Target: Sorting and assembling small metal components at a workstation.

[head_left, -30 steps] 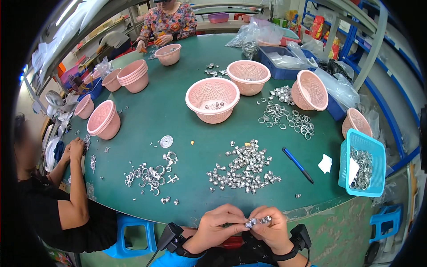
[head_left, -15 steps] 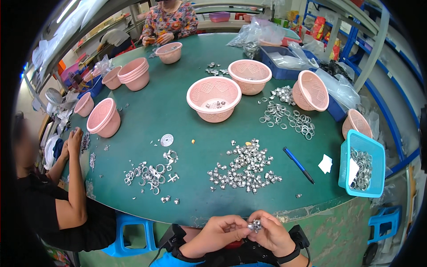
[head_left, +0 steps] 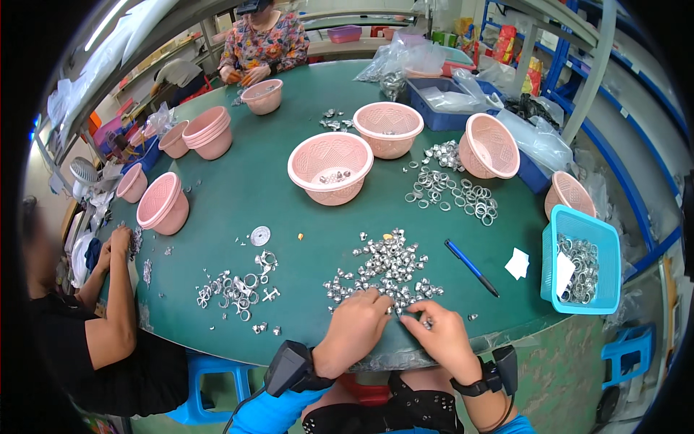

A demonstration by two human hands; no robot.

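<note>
A pile of small silver metal pieces (head_left: 387,264), rounded and bead-like, lies on the green table in front of me. My left hand (head_left: 356,325) is at the pile's near edge, its fingers bent down and drawn together; what they hold, if anything, is hidden. Right beside it, my right hand (head_left: 442,334) has its fingers curled, thumb and forefinger pointing toward the left hand. A small silver metal piece (head_left: 428,324) shows within the right fingers. Both hands rest low at the table's front edge.
Silver rings and frames (head_left: 235,293) lie to the left, loose rings (head_left: 473,202) farther right. A blue pen (head_left: 471,267), white paper (head_left: 517,263) and a turquoise basket (head_left: 613,278) are at right. Pink bowls (head_left: 329,195) stand beyond. One co-worker (head_left: 101,318) sits left, another (head_left: 267,43) far off.
Both hands have moved forward from above my lap to the pile's near edge and come apart. The silver piece they held together is no longer seen between them. The view has shifted slightly.
</note>
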